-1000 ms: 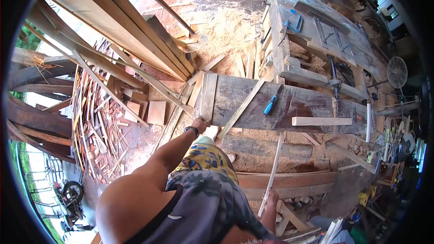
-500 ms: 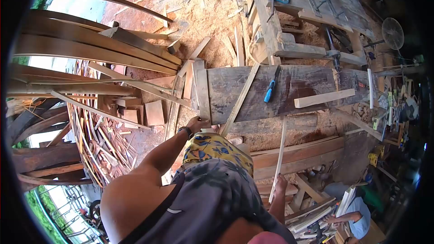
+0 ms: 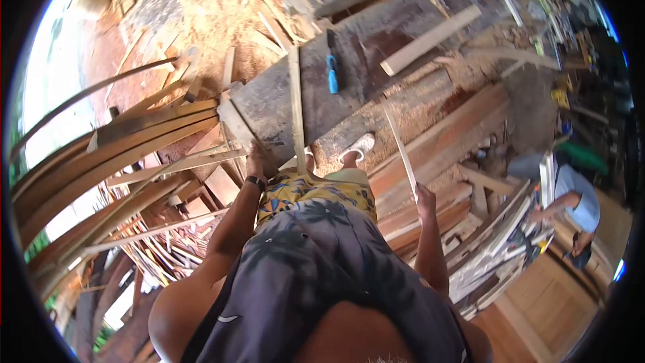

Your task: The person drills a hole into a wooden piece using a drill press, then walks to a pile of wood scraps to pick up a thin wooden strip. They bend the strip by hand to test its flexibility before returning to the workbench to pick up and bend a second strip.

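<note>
My right hand (image 3: 424, 200) is closed around the lower end of a thin, pale wooden strip (image 3: 401, 148), which slants up and to the left. My left hand (image 3: 257, 163), with a dark watch on the wrist, is at the near end of a short wooden board (image 3: 236, 121) lying across the left end of the workbench (image 3: 363, 47); its fingers appear wrapped on that board. Another narrow strip (image 3: 295, 94) crosses the bench close by. On the bench top lie a blue-handled tool (image 3: 332, 75) and a pale squared timber (image 3: 430, 39).
Long curved planks (image 3: 127, 131) jut out at left above a heap of offcuts (image 3: 161, 242). Thick beams (image 3: 443, 138) and a sawdust-covered log (image 3: 416, 104) lie beyond my feet. At right a co-worker in a light blue shirt (image 3: 579, 191) handles pale strips.
My view has turned and tilted down, so the bench now slants. Both hands stay on their wood; the right hand with its strip shows higher in view. The co-worker appears more upright.
</note>
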The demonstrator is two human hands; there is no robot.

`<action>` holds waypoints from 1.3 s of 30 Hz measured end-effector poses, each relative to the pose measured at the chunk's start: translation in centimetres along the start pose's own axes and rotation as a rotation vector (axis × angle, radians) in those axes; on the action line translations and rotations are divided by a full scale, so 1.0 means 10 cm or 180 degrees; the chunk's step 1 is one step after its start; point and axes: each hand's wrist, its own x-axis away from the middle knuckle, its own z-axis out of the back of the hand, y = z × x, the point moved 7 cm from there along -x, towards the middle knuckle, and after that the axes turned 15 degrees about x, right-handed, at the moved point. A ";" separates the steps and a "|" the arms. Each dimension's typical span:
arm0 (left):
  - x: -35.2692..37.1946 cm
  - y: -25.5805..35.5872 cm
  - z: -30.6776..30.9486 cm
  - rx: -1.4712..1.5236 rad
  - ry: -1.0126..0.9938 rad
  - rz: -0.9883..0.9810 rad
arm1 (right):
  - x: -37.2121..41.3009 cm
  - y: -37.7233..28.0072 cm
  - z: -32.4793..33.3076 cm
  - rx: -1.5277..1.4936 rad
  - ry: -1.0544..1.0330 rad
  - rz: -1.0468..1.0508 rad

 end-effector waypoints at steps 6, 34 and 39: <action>0.04 0.16 0.04 -0.0189 -0.0160 -0.0247 | -0.16 0.10 0.03 0.0097 -0.0126 0.0060; 0.35 0.21 -0.18 0.0032 -0.0236 -0.0264 | -2.44 -1.89 -1.05 -0.0227 -0.0016 0.0765; 0.27 0.18 -0.12 0.0044 -0.0255 -0.0282 | -1.70 -2.22 -0.57 0.0410 -0.0216 0.0891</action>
